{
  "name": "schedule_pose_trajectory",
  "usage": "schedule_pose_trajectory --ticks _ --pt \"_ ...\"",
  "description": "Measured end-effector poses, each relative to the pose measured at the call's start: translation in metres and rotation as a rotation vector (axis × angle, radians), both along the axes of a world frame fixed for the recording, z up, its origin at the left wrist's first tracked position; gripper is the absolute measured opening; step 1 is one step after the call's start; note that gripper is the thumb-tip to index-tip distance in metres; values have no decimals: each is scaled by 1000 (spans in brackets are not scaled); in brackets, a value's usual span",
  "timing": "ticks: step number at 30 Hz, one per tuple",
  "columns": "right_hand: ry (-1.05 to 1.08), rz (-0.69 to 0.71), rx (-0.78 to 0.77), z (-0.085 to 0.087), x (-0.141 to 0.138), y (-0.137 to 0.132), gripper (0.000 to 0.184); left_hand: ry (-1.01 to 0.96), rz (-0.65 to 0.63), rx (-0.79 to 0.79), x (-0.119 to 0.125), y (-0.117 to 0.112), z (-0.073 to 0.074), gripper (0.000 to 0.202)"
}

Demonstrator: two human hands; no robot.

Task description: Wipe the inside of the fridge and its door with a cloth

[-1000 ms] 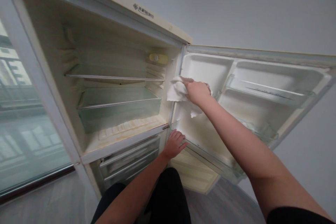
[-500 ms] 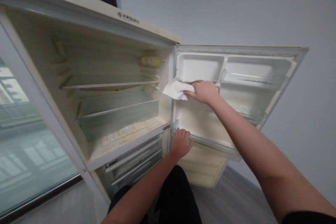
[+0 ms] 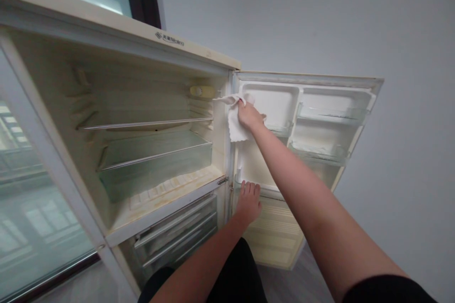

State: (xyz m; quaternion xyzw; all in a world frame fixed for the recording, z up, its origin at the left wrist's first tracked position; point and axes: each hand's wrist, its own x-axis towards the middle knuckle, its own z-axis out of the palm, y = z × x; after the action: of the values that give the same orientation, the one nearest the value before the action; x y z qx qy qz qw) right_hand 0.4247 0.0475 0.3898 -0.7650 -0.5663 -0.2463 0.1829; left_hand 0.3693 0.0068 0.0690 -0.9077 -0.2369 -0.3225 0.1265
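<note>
An old cream fridge [image 3: 117, 42] stands open and empty in front of me. My right hand [image 3: 249, 116] is closed on a white cloth [image 3: 235, 128] and presses it against the hinge-side edge of the upper door [image 3: 309, 80], near its top corner. My left hand [image 3: 249, 201] grips the bottom edge of that door with the fingers curled over the rim. Inside the cabinet there is a glass shelf [image 3: 142, 123] above a clear drawer [image 3: 156, 165].
The door holds clear shelf rails [image 3: 330, 113]. A yellowed light cover [image 3: 202, 91] sits at the cabinet's upper right. The lower compartment shows drawers [image 3: 177, 236] and its own open door [image 3: 277, 241]. A window [image 3: 31, 199] is on the left, a grey wall on the right.
My right hand carried the cloth up and left along the door's inner face to the hinge edge near the top. My left hand stayed on the door's bottom edge. The view shifted.
</note>
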Motion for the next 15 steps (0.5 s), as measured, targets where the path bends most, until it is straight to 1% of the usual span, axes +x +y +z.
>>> schedule_pose_trajectory --ticks 2,3,5,6,8,11,12,14,15 --pt "42 -38 77 -3 -12 9 70 21 1 13 0 0 0 52" --pt "24 -34 124 -3 -15 12 68 26 4 16 0 1 -1 52" --pt "-71 18 193 0 -13 12 68 31 14 18 -1 1 -2 53" --pt "-121 47 195 4 -6 9 69 32 17 19 -2 2 -2 53" --pt "-223 103 121 15 18 -3 66 34 19 22 -5 2 -4 55" --pt "-439 197 -81 32 70 -29 59 51 27 38 -8 2 -5 56" --pt "-524 228 -145 36 85 -37 61 62 32 46 -9 3 -5 57" --pt "-633 199 -198 40 105 -48 68 79 36 58 -11 3 -4 58" --pt "-667 164 -206 41 110 -51 69 82 32 61 -12 4 -4 59"
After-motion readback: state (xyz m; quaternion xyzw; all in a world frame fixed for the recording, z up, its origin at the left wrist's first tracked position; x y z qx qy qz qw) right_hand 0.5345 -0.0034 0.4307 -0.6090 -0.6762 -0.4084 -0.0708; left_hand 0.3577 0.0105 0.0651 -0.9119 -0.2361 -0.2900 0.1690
